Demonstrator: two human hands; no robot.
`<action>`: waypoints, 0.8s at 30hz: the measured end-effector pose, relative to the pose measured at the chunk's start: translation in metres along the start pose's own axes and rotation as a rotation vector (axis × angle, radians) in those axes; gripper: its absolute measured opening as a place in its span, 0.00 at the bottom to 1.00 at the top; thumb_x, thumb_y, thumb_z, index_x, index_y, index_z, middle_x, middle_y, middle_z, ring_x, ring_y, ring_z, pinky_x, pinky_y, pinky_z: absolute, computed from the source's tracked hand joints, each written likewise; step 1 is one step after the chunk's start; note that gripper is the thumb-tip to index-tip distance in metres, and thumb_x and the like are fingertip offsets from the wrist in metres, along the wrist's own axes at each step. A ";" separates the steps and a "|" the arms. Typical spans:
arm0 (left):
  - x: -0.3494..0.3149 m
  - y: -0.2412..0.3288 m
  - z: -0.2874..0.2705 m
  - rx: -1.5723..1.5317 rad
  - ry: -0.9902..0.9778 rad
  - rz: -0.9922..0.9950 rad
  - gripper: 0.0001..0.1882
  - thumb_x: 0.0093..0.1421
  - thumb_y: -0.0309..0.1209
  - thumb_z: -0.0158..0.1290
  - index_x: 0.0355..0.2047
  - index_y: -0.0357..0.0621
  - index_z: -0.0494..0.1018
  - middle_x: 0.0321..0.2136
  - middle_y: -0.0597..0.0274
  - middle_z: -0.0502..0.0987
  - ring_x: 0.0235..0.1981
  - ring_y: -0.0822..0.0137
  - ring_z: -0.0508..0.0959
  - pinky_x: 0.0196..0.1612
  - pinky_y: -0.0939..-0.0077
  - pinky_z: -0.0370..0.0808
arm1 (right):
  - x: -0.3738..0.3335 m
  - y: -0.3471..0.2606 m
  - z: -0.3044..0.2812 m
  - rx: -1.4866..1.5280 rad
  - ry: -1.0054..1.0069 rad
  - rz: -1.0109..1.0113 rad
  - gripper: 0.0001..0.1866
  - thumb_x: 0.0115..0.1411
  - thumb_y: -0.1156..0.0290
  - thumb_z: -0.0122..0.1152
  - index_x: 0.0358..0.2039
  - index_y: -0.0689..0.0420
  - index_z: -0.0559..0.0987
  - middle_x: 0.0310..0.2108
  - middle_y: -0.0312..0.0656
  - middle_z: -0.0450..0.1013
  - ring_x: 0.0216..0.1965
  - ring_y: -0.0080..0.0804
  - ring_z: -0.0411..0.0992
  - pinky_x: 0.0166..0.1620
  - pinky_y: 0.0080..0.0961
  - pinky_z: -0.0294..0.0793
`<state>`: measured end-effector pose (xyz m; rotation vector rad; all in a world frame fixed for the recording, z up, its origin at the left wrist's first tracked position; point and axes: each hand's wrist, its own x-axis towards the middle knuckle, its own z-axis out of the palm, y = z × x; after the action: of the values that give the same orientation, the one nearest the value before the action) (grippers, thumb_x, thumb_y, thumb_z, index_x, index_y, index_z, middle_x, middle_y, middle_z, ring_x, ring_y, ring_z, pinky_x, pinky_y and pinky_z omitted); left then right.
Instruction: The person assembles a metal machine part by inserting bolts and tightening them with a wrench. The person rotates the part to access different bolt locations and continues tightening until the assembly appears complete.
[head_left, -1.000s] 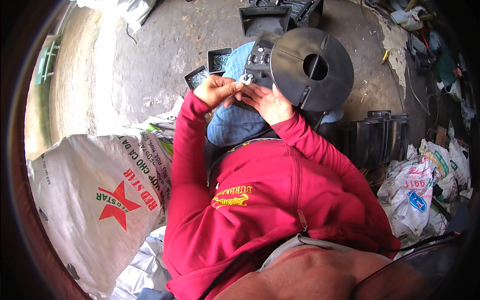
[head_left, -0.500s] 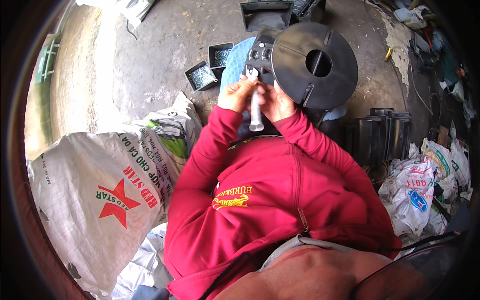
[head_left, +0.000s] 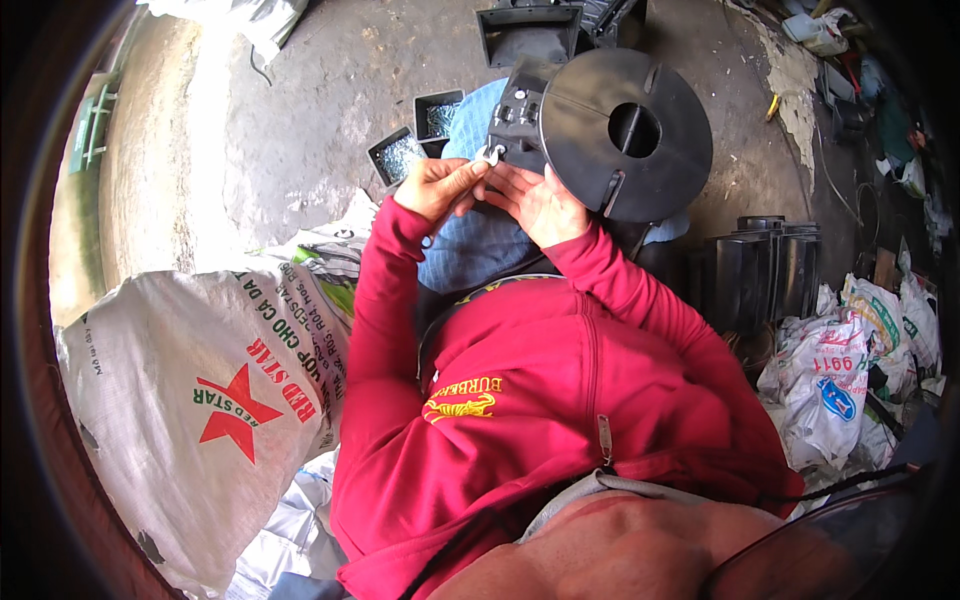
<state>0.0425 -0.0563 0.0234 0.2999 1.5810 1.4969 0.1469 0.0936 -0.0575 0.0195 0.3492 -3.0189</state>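
Note:
A black plastic assembly rests on blue cloth [head_left: 465, 245] in front of me: a round disc [head_left: 585, 100] with a central hole and slots, joined to a block [head_left: 517, 120] with bolts. Pinched between thumb and fingers, my left hand [head_left: 440, 188] holds a silver wrench [head_left: 492, 155] whose hooked end meets the block's near edge. Its handle is mostly hidden behind that hand and wrist. My right hand [head_left: 545, 207] lies under the near side of the assembly, fingers stretched toward my left hand, thumb close to the disc.
Two small black boxes, one with shiny screws [head_left: 402, 155] and one with bluish screws [head_left: 440, 120], stand left of the assembly. Black housings [head_left: 765, 270] stand at right; a black tray [head_left: 530, 38] lies ahead. A white sack [head_left: 190, 390] bulges at left, crumpled bags [head_left: 835, 375] at right.
The wrench has swung from pointing toward me to pointing left, along with my left hand. My right hand's fingers have straightened out. The disc has shifted only slightly.

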 end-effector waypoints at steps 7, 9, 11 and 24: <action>-0.003 -0.022 0.034 -0.256 0.088 -0.051 0.18 0.61 0.41 0.44 0.25 0.40 0.73 0.15 0.62 0.73 0.13 0.76 0.70 0.17 0.86 0.64 | 0.000 -0.004 -0.008 -0.117 -0.166 0.018 0.34 0.60 0.46 0.39 0.52 0.65 0.64 0.42 0.41 0.67 0.35 0.30 0.65 0.43 0.28 0.65; -0.001 -0.023 0.049 -0.323 0.175 -0.037 0.17 0.61 0.40 0.44 0.26 0.40 0.73 0.17 0.61 0.75 0.13 0.75 0.70 0.16 0.85 0.64 | -0.002 0.000 -0.025 -0.025 -0.162 0.020 0.33 0.60 0.46 0.39 0.51 0.63 0.66 0.37 0.38 0.68 0.36 0.30 0.66 0.40 0.27 0.66; -0.001 -0.021 0.064 -0.493 0.220 -0.031 0.18 0.60 0.43 0.46 0.28 0.39 0.73 0.18 0.59 0.76 0.12 0.74 0.71 0.14 0.82 0.67 | -0.016 -0.007 0.006 -0.064 0.187 0.188 0.29 0.59 0.44 0.40 0.42 0.59 0.70 0.17 0.27 0.63 0.23 0.29 0.70 0.28 0.31 0.71; 0.024 0.041 -0.013 0.323 -0.230 -0.120 0.21 0.57 0.45 0.51 0.18 0.39 0.73 0.10 0.68 0.68 0.11 0.79 0.63 0.16 0.84 0.59 | 0.001 -0.002 0.007 -0.078 -0.011 0.003 0.39 0.58 0.44 0.39 0.56 0.68 0.56 0.55 0.51 0.59 0.57 0.39 0.57 0.61 0.35 0.50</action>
<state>0.0036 -0.0387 0.0474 0.5316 1.6192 1.0717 0.1453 0.0935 -0.0508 -0.0029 0.4655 -2.9985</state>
